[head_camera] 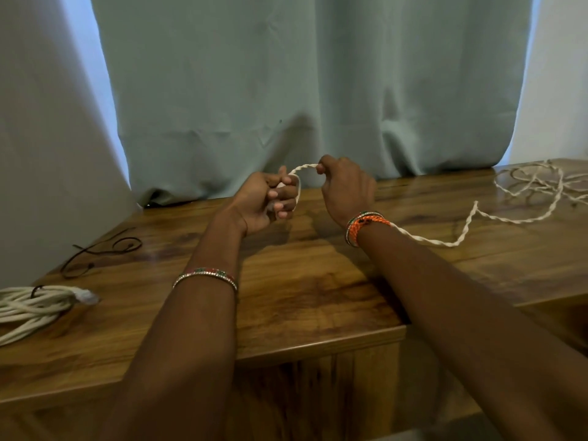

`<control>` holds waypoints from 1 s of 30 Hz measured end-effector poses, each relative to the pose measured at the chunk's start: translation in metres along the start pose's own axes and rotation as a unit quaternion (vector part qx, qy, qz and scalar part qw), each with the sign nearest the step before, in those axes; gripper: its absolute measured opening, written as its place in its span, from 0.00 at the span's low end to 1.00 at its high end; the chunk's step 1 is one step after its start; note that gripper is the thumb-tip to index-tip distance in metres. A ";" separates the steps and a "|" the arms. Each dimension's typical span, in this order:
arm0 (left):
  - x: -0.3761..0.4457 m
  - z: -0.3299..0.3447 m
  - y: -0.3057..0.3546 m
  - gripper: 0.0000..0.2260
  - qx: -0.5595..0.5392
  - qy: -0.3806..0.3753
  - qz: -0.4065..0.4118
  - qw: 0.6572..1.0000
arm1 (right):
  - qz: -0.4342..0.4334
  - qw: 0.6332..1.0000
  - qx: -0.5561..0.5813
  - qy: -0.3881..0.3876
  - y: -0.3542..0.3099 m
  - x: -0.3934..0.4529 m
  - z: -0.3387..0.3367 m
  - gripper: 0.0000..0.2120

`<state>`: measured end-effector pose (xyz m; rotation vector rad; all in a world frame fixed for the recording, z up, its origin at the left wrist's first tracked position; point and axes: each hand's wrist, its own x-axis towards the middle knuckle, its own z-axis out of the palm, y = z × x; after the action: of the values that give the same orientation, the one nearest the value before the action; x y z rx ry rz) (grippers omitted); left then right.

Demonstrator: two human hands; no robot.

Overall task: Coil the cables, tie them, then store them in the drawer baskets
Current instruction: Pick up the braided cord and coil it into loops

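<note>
Both hands are raised above the glossy brown wooden tabletop (pixel 302 281), close together near its far edge. The left hand (pixel 267 202) is turned palm-inward with its fingers curled; they close round a small loop of the white twisted two-strand cable (pixel 471 218), which shows against the fingertips. The right hand (pixel 346 189) is seen from the back. Its thumb and forefinger pinch the same cable at the top, so a short arched run of cable spans the gap between the two hands.

From the right hand the cable passes behind the wrist, reappears beside the orange woven wristband (pixel 366 226), and lies in loose waves across the tabletop toward the right. It ends in an uncoiled tangle (pixel 537 179) at the far right corner of the surface, well apart from the hands.

At the left edge of the tabletop lies a finished bundle of white cable (pixel 35 305), coiled into long loops, with a clear plastic connector (pixel 84 296) protruding from its right end. A dark tie crosses the bundle near that end. Beyond the bundle, a thin black wire (pixel 101 251) rests on the wood in open curls.

A beaded bangle (pixel 206 275) sits on the left forearm. A pale green curtain (pixel 302 90) hangs behind the tabletop, its hem resting on the far edge.
</note>
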<state>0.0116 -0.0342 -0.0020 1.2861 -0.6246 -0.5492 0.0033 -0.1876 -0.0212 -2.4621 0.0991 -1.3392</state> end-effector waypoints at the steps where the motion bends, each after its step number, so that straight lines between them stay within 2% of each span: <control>1: 0.001 0.004 0.000 0.16 0.012 -0.005 0.001 1.000 | 0.011 1.000 0.001 -0.001 0.003 0.001 0.001 0.11; 5: 0.007 0.019 -0.004 0.14 0.066 -0.024 0.004 0.998 | 0.045 0.999 -0.018 -0.007 0.013 0.005 0.002 0.11; 8: 0.009 0.022 -0.007 0.12 0.104 -0.028 0.040 0.993 | 0.075 0.997 -0.021 -0.021 0.015 0.005 0.002 0.10; 10: 0.014 0.024 -0.008 0.13 0.103 0.007 0.076 0.992 | 0.078 0.993 -0.028 -0.081 0.007 0.000 0.002 0.11; 12: 0.019 0.021 -0.007 0.14 0.070 0.064 0.121 0.988 | 0.033 0.981 -0.061 -0.179 -0.007 -0.011 -0.002 0.12; 15: 0.020 0.012 -0.002 0.16 -0.014 0.141 0.173 0.975 | -0.061 0.934 -0.111 -0.333 -0.036 -0.038 -0.028 0.16; 16: 0.020 0.008 -0.002 0.16 -0.043 0.159 0.183 0.969 | -0.089 0.921 -0.112 -0.362 -0.045 -0.049 -0.035 0.16; 18: 0.017 0.001 -0.001 0.16 -0.089 0.183 0.189 0.961 | -0.164 0.924 -0.118 -0.326 -0.063 -0.067 -0.035 0.14; 21: 0.018 -0.006 -0.003 0.16 -0.088 0.218 0.162 0.958 | -0.199 0.934 -0.107 -0.276 -0.078 -0.074 -0.030 0.11; 23: 0.016 -0.010 -0.003 0.15 -0.049 0.251 0.132 0.958 | -0.206 0.942 -0.090 -0.250 -0.076 -0.075 -0.037 0.09; 27: 0.013 -0.016 -0.009 0.15 0.055 0.289 0.072 0.953 | -0.240 0.959 -0.030 -0.149 -0.062 -0.071 -0.050 0.07; 30: 0.015 -0.002 -0.014 0.16 0.093 0.300 0.049 0.948 | -0.298 0.939 -0.009 -0.172 -0.058 -0.070 -0.053 0.06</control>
<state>0.0238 -0.0459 -0.0142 1.4989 -0.2272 0.0007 -0.0853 -0.1309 -0.0324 -2.8175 -0.7783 -1.0652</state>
